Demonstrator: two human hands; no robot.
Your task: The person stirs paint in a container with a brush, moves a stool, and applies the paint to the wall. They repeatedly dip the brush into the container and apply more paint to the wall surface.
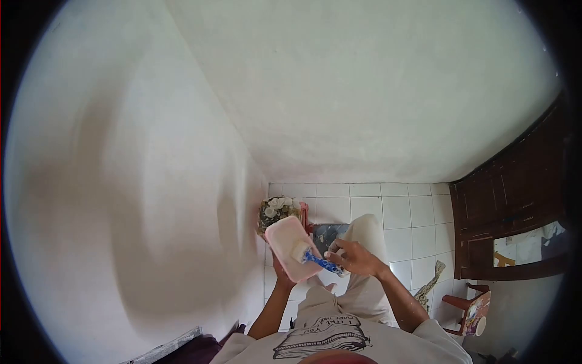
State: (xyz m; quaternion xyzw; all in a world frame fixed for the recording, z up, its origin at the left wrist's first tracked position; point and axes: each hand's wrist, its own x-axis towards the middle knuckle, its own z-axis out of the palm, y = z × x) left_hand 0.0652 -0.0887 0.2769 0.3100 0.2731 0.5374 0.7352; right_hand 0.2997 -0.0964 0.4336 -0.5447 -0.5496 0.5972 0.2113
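My left hand (282,273) grips a pale pink plastic tray (282,232) from below and its left side; most of its fingers are hidden under the tray. Whitish paint seems to coat the tray's inside. In my right hand (357,259) is a paintbrush (321,262) with a blue, paint-spotted handle. Its pale bristles rest in or just over the lower right part of the tray; contact is hard to tell. Pale spots mark my right fingers.
White walls (364,91) meet in a corner ahead. A bunch of pale flowers (277,210) stands there beside a red object. Behind my right hand is a grey patterned surface (330,233). Right: a crumpled cloth (430,282), a small reddish stool (476,309) with a cup, and dark wooden furniture (515,194).
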